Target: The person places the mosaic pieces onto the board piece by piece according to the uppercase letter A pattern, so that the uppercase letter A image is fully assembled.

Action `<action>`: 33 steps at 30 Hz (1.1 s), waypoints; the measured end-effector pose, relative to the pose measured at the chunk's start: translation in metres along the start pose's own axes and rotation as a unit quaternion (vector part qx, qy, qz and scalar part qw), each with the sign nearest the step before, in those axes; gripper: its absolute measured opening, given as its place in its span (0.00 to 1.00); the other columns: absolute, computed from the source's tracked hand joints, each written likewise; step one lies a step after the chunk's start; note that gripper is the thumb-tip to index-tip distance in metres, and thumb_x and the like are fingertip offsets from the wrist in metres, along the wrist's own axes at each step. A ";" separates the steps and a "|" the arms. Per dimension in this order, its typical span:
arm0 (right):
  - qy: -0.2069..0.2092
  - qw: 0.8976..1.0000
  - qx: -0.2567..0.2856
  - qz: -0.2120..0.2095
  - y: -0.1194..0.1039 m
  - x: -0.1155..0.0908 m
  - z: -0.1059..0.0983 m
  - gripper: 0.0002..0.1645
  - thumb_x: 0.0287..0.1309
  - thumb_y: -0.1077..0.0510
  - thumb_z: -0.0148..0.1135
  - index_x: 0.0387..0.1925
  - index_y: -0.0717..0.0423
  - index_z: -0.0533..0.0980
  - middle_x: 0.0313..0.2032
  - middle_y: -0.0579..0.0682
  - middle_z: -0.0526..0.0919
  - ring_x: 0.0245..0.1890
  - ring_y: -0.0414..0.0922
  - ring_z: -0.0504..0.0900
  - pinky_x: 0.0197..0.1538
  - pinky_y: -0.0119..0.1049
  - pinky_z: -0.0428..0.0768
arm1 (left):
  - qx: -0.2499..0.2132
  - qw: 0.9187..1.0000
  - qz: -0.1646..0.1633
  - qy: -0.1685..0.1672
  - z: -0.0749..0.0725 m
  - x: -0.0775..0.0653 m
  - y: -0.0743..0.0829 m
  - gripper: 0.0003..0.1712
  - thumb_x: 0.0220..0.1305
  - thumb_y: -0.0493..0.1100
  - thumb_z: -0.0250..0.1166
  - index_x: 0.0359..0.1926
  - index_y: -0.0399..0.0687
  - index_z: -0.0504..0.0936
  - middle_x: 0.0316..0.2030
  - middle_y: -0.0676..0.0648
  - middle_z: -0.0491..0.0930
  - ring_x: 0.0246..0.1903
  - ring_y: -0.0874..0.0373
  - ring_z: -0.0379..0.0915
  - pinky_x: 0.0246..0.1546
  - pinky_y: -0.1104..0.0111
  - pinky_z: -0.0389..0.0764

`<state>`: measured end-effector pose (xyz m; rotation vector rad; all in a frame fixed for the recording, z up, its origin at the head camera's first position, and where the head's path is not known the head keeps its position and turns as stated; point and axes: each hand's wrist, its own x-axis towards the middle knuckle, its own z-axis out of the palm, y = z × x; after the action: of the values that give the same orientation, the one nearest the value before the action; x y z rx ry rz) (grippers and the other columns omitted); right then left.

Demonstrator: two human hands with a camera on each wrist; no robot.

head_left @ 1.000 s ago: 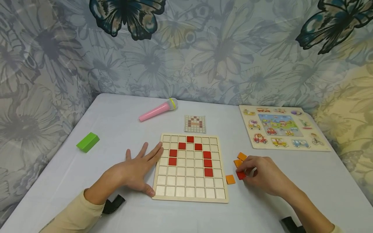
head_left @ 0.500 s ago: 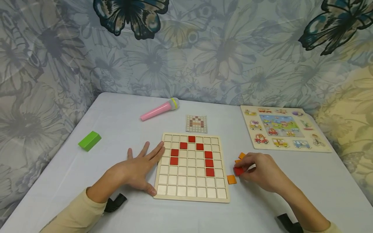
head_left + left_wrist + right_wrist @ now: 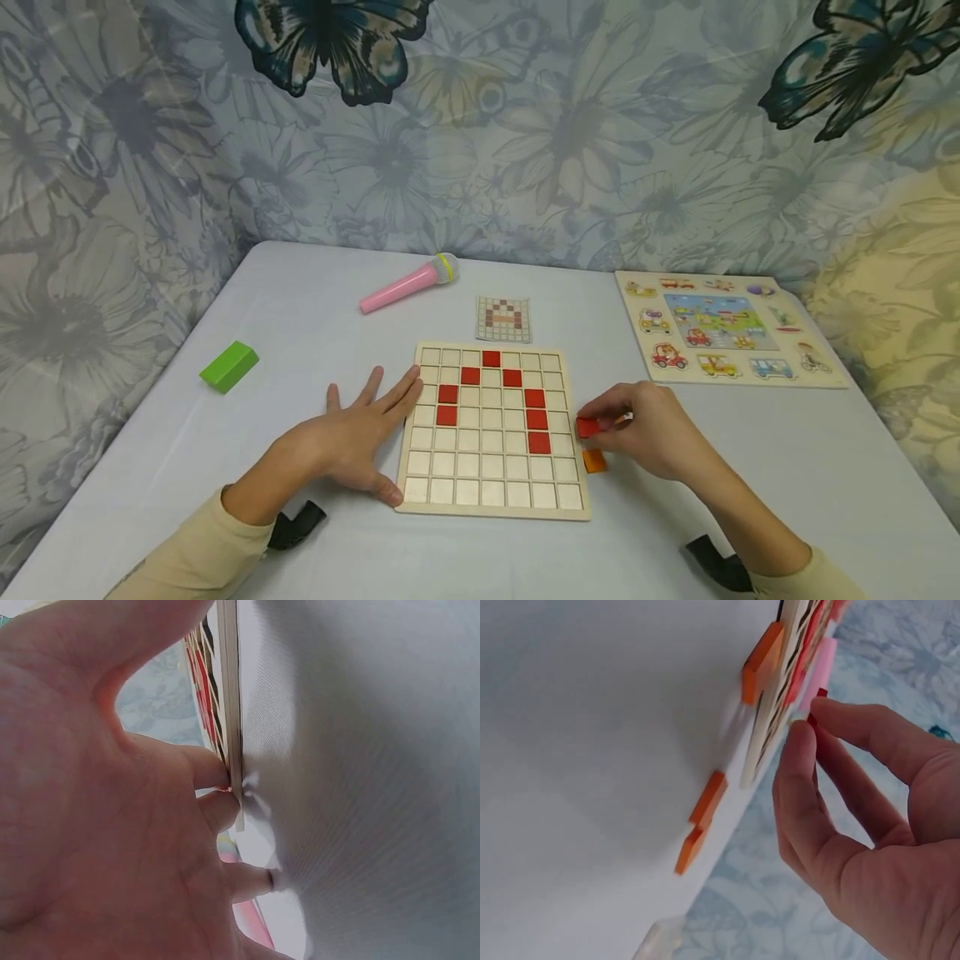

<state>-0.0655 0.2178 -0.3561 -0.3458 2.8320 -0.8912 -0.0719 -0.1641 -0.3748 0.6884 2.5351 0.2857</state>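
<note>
Leftward comes the right hand (image 3: 637,429), and the red tile (image 3: 588,427) rides along with it: we had it out by the loose orange tiles, and now we see it just beside the right edge of the board (image 3: 492,465). Thumb and fingertips pinch it; how high it hangs we can't tell. Over on the other side, the left hand (image 3: 352,437) lies spread, thumb and forefinger against the board's left edge.

Trouble spots, as we judge them: that pinch takes only a little of the tile, so a knock on the rim could twist it or drop it. One orange tile (image 3: 595,461) sits right under the thumb side, and a low wrist could nudge it. Should the left hand ease off, a bump might slide the board.

What else differs? The orange pair, partly in sight earlier, is now hidden behind the hand from above, though the wrist view gives us both, one nearer (image 3: 709,799) and one farther (image 3: 691,850). Unchanged: eight red tiles (image 3: 536,419) on the board, and the left hand's brace.
</note>
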 end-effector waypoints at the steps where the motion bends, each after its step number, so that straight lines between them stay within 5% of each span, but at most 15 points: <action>1: 0.000 1.000 0.004 0.004 -0.002 0.001 0.001 0.14 0.46 0.63 0.81 0.37 0.47 0.90 0.33 0.41 0.87 0.35 0.42 0.81 0.35 0.31 0.81 | 0.000 1.000 0.001 0.001 0.000 0.000 0.000 0.83 0.41 0.71 0.81 0.85 0.49 0.41 0.85 0.52 0.28 0.82 0.32 0.27 0.62 0.16 0.40; 8: -0.013 0.999 0.030 0.021 -0.019 0.009 0.009 0.14 0.46 0.64 0.81 0.36 0.47 0.89 0.32 0.43 0.85 0.36 0.43 0.81 0.38 0.33 0.83 | 0.005 1.000 0.005 0.003 0.001 0.001 -0.001 0.82 0.41 0.72 0.81 0.85 0.49 0.41 0.85 0.52 0.28 0.82 0.31 0.27 0.62 0.16 0.41; 33: -0.055 0.995 0.083 -0.021 -0.067 0.036 0.052 0.13 0.44 0.65 0.83 0.33 0.48 0.89 0.29 0.42 0.87 0.30 0.40 0.82 0.36 0.33 0.82 | 0.001 1.000 0.009 0.006 0.001 -0.001 -0.002 0.81 0.44 0.70 0.81 0.85 0.49 0.40 0.85 0.51 0.26 0.82 0.33 0.26 0.61 0.15 0.39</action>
<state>-0.0774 0.1269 -0.3626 -0.4204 2.6380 -1.0738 -0.0713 -0.1658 -0.3764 0.7120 2.5414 0.2949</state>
